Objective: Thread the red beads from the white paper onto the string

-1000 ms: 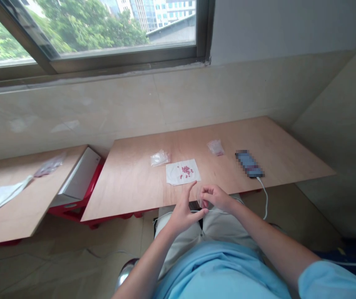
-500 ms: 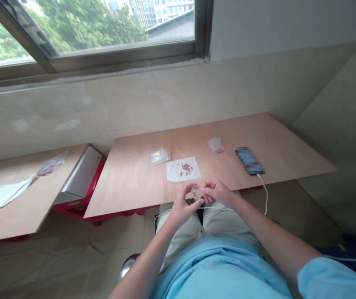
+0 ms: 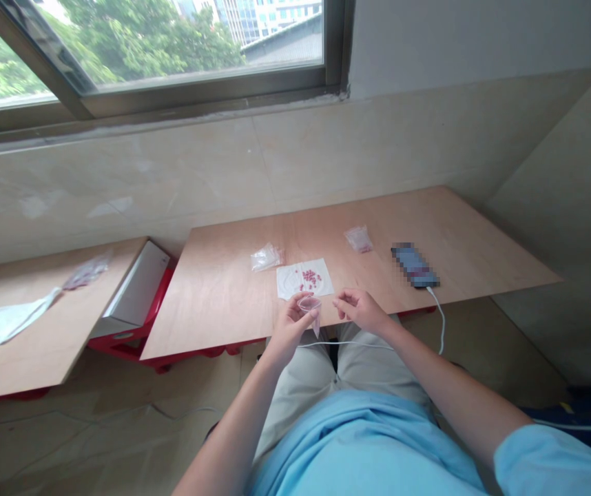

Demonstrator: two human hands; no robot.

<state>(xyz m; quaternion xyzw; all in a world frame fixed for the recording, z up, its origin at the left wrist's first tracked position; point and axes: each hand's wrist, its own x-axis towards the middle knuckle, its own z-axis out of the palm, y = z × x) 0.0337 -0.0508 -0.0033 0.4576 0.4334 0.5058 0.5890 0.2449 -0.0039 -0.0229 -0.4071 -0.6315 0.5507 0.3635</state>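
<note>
My left hand (image 3: 291, 325) grips a small clear zip bag (image 3: 312, 304) with a pinkish rim, its mouth spread round and its lower corner hanging down at the table's front edge. To the right of the bag, and apart from it, is my right hand (image 3: 361, 307); thumb and fingertips are drawn together, and what they hold, if anything, is too small to name. Just beyond both hands lies a white sheet (image 3: 285, 281), with several small red pieces (image 3: 310, 278) scattered on it.
Behind the sheet lies a stack of clear bags (image 3: 267, 257), and a bag with red pieces (image 3: 359, 239) sits farther right. A phone (image 3: 415, 265) with a white cable (image 3: 442, 324) is at the right. A second table (image 3: 27, 275) stands left, holding papers and a bag.
My hands have drawn apart. The left has moved left and up with the bag, which now shows its round mouth; the right has come off the bag, slightly upward.
</note>
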